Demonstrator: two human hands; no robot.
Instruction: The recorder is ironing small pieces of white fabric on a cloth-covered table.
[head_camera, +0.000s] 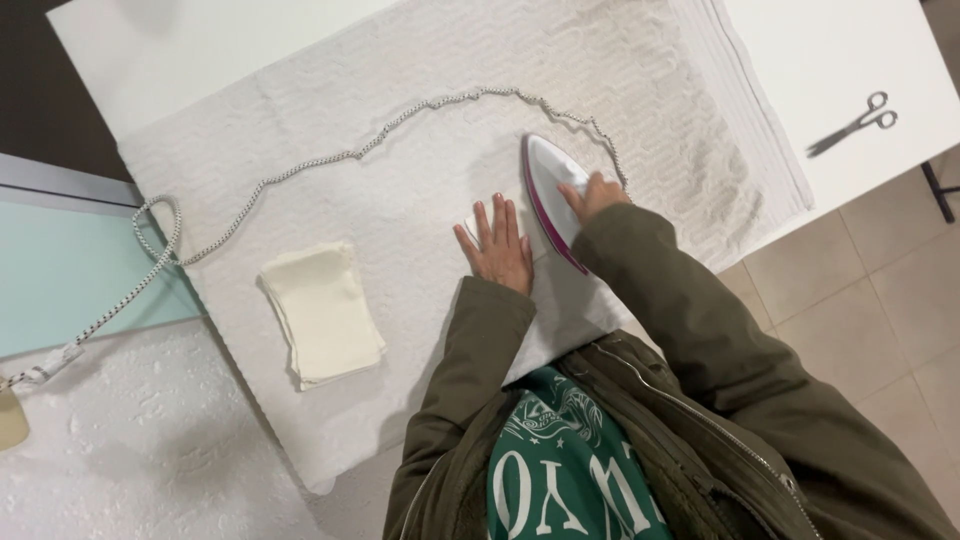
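Towel (400, 170) | left hand (497, 245) flat | right hand (592, 193) grips iron (548, 195)

Right hand (592, 194) gripping a white-and-magenta iron (548, 190) on the towel (400, 190), left hand (497, 246) flat just beside it.

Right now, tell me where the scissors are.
In the head view, the scissors lie at the upper right on the bare white table, beyond the right edge of the white towel, apart from the iron.
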